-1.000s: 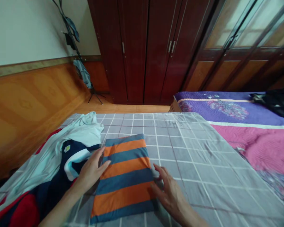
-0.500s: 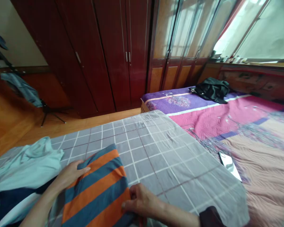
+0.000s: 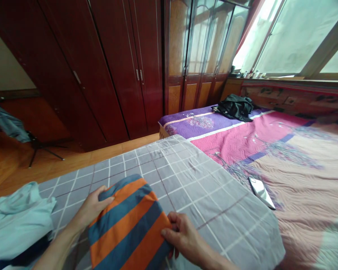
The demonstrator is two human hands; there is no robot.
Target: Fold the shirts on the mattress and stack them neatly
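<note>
Between my hands is a folded piece of cloth with orange and blue-grey stripes [image 3: 129, 225], perhaps a garment; its lower edge runs out of view. My left hand [image 3: 97, 204] grips its upper left edge, thumb on top and the other fingers partly hidden. At the lower right edge, my right hand [image 3: 180, 232] pinches the cloth between thumb and curled fingers. Beneath it spreads a grey checked sheet [image 3: 214, 210]. To the left of my left forearm lies a crumpled pale mint garment [image 3: 19, 221], with dark navy cloth [image 3: 30, 250] under it.
A phone [image 3: 261, 192] lies on the pink and purple bedspread [image 3: 298, 180] to the right. Farther back on it rests a black bundle of cloth [image 3: 233, 107]. Dark red wardrobes [image 3: 115, 75] line the far side. A black stand [image 3: 38, 150] stands on the floor at left.
Both hands have moved the striped cloth to the right, and it has turned slightly. My view has shifted to the right, so the mint garment sits nearer the left edge.
</note>
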